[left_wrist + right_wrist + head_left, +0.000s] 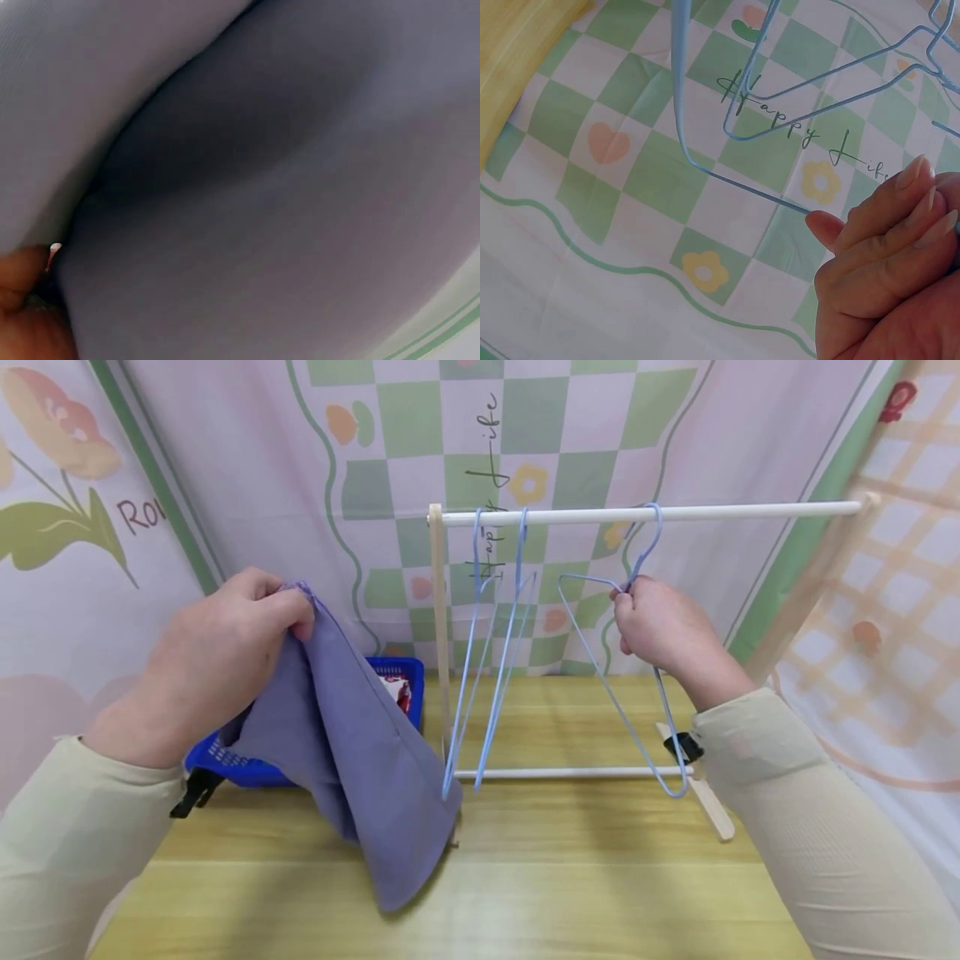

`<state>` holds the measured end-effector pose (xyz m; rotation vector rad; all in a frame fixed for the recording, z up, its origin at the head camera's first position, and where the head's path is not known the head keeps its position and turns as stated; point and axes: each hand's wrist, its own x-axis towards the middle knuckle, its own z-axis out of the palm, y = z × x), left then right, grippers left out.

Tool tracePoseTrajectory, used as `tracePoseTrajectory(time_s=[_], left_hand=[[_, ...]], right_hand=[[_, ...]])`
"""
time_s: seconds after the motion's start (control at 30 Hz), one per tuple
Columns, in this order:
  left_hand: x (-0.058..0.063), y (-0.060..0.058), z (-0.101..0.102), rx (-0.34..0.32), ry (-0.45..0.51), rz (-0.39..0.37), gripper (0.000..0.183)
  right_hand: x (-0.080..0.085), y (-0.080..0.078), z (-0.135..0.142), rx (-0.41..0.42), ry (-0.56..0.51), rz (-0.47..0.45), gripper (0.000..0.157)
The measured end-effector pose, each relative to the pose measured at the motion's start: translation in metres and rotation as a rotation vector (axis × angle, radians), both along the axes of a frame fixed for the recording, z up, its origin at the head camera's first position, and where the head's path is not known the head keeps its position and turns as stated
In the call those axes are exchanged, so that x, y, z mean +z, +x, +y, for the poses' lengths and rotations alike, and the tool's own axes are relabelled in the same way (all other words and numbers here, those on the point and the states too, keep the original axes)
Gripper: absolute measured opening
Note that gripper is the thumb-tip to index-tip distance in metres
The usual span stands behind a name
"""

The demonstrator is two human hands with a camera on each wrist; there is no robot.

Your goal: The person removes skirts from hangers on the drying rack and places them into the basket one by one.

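My left hand (225,652) pinches the top edge of a grey-purple cloth garment (367,735), which hangs down in folds over the table. In the left wrist view the garment (262,195) fills nearly everything, with a bit of the left hand (34,315) at the lower left corner. My right hand (667,627) grips a blue wire hanger (600,668) by its neck, the hook up at the rack's top bar. Curled fingers of the right hand (892,277) show at the hanger (742,187) in the right wrist view.
Two more blue hangers (491,693) hang near the left end of the rack's white bar (750,512). Behind the garment stands a blue basket (408,668) with red and white cloth in it. The rack's wooden foot (708,806) rests on the table (540,877), and a patterned curtain (412,418) hangs behind.
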<state>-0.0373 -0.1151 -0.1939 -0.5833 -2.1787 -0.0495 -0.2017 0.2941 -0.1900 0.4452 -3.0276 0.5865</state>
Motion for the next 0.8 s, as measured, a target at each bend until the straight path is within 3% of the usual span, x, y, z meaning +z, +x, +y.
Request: tracePoseTrajectory(time_s=[0.17, 0.27, 0.43, 0.57, 0.67, 0.8], left_hand=[[0.006, 0.003, 0.001, -0.027, 0.014, -0.121, 0.025], [0.010, 0.007, 0.002, 0.035, -0.005, -0.238, 0.026], [0.015, 0.014, 0.004, 0.153, -0.031, -0.448, 0.055], [0.018, 0.016, 0.006, 0.171, -0.040, -0.568, 0.068], [0.019, 0.016, 0.005, 0.148, -0.034, -0.604, 0.070], [0.019, 0.016, 0.004, 0.099, -0.029, -0.582, 0.066]], right_hand=[[0.000, 0.001, 0.000, 0.001, 0.004, 0.008, 0.048], [0.000, 0.001, -0.001, 0.004, 0.002, 0.006, 0.048], [0.000, 0.001, -0.002, 0.002, -0.002, -0.003, 0.049], [0.000, 0.000, -0.002, -0.001, 0.005, 0.004, 0.050], [0.000, 0.000, -0.002, -0.003, 0.007, 0.007, 0.050], [0.000, 0.000, -0.002, 0.001, 0.006, 0.004, 0.050]])
